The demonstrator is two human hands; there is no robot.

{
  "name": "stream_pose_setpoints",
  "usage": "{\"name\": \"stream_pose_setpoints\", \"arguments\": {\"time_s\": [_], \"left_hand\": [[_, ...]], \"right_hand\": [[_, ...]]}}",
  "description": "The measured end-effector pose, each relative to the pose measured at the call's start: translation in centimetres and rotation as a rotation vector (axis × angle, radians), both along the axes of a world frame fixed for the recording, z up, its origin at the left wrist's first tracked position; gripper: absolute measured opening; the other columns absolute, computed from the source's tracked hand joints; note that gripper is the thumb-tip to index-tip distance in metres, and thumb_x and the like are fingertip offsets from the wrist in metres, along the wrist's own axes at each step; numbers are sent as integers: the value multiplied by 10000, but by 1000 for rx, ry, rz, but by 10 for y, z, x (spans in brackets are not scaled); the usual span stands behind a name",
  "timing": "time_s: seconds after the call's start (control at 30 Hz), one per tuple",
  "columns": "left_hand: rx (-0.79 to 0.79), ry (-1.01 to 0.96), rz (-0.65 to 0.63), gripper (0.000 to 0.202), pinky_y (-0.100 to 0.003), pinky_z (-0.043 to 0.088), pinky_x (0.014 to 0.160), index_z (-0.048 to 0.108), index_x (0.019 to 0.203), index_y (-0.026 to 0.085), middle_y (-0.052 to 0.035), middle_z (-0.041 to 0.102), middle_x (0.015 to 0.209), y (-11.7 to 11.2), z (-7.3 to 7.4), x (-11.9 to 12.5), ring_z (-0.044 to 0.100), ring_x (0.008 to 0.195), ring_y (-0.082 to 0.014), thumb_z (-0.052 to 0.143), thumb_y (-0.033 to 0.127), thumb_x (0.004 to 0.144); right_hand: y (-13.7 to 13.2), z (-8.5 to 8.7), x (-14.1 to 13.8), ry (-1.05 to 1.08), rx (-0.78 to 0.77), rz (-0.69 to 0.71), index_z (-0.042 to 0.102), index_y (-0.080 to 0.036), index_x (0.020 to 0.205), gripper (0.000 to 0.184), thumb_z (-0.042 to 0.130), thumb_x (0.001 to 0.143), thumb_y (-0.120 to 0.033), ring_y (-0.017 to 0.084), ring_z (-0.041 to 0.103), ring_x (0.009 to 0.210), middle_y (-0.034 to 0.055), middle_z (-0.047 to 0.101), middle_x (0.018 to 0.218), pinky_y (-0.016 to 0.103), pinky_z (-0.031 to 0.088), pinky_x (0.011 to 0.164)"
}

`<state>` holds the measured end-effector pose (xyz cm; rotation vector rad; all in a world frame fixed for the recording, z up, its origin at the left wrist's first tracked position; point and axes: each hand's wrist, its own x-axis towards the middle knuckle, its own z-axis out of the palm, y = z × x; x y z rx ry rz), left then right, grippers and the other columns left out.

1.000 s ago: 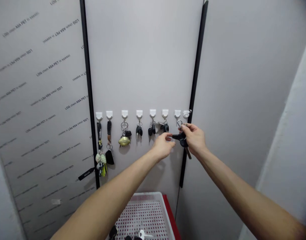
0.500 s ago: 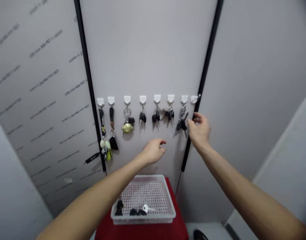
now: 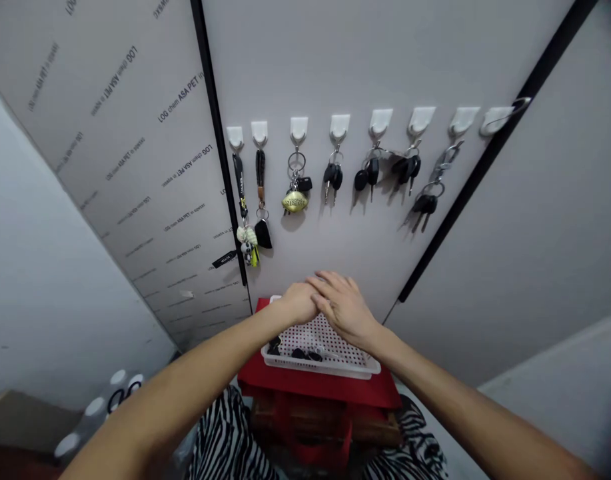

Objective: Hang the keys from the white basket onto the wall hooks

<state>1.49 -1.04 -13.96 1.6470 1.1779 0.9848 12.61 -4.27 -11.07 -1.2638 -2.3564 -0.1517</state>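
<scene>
My left hand [image 3: 300,303] and my right hand [image 3: 346,307] meet above the white perforated basket [image 3: 320,366]. The right hand's fingers lie outstretched over the front of my left hand, whose own fingers are mostly hidden beneath. Inside the basket, several dark keys [image 3: 305,355] lie near the front rim. On the wall ahead hangs a row of key sets: a black strap with charms [image 3: 239,180], a braided strap [image 3: 260,173], a gold football-shaped keychain [image 3: 295,202], and several bunches of black-headed keys [image 3: 425,204].
White adhesive hooks [image 3: 340,125] hold the key sets. At far right, one hook [image 3: 496,121] carries only a thin wire loop. A red bag [image 3: 330,393] lies under the basket. White-capped bottles [image 3: 92,408] stand at lower left. Black strips [image 3: 218,133] edge the wall panel.
My right hand has come away from the rightmost key bunch and down to my left hand. That bunch now hangs free. The view has tilted downward.
</scene>
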Motion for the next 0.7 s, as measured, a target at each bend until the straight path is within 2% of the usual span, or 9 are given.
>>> {"name": "stream_pose_setpoints", "arguments": {"time_s": [0.07, 0.17, 0.27, 0.37, 0.47, 0.53, 0.63, 0.7], "left_hand": [[29, 293, -96, 184, -319, 268, 819, 577, 661, 175, -62, 567, 843, -6, -14, -17, 450, 890, -225, 555, 69, 511], [69, 673, -193, 184, -300, 334, 710, 589, 638, 188, -57, 590, 734, -16, -40, -31, 494, 777, -215, 545, 97, 485], [61, 684, -181, 156, -250, 352, 603, 595, 621, 201, -36, 588, 630, -22, -60, -30, 504, 654, -175, 550, 145, 483], [42, 644, -177, 103, -202, 333, 514, 591, 560, 198, -4, 566, 526, -21, -68, -23, 475, 528, -122, 526, 144, 501], [39, 596, -183, 112, -175, 312, 468, 587, 555, 179, 17, 546, 491, -14, -62, -18, 443, 475, -91, 489, 131, 527], [65, 559, -181, 132, -168, 315, 477, 587, 607, 163, 18, 549, 527, -8, -49, -17, 446, 503, -87, 466, 148, 558], [70, 423, -177, 157, -172, 318, 480, 578, 662, 141, 18, 540, 549, 1, -20, -11, 437, 516, -86, 450, 192, 587], [25, 279, -164, 149, -178, 314, 458, 568, 643, 124, 24, 508, 498, 4, 4, -3, 415, 475, -79, 461, 208, 582]], "right_hand": [[3, -25, 16, -16, -205, -87, 559, -199, 880, 280, 363, 705, -296, 177, 481, 816, 74, 551, 916, 297, 340, 682], [3, -62, 28, -26, -524, -37, 610, -208, 635, 153, 466, 615, -259, 111, 484, 520, 8, 580, 563, 200, 320, 487], [2, -85, 27, 75, -588, -44, 615, -223, 603, 110, 533, 533, -243, 87, 435, 445, -24, 550, 490, 181, 267, 425], [3, -91, 20, 143, -626, -36, 624, -223, 632, 144, 537, 519, -218, 82, 425, 439, -27, 547, 493, 177, 269, 425], [5, -88, 17, 186, -680, 23, 622, -204, 625, 150, 492, 553, -184, 82, 426, 446, -27, 539, 487, 180, 292, 445], [6, -81, 19, 278, -676, 60, 613, -185, 632, 155, 466, 584, -191, 92, 451, 496, -16, 553, 535, 191, 322, 489], [7, -63, 25, 521, -642, 94, 589, -164, 639, 177, 434, 639, -249, 103, 474, 587, -3, 560, 615, 209, 350, 571], [8, -46, 31, 668, -633, 79, 569, -153, 632, 194, 429, 653, -286, 97, 462, 566, -8, 538, 584, 208, 352, 557]]}}
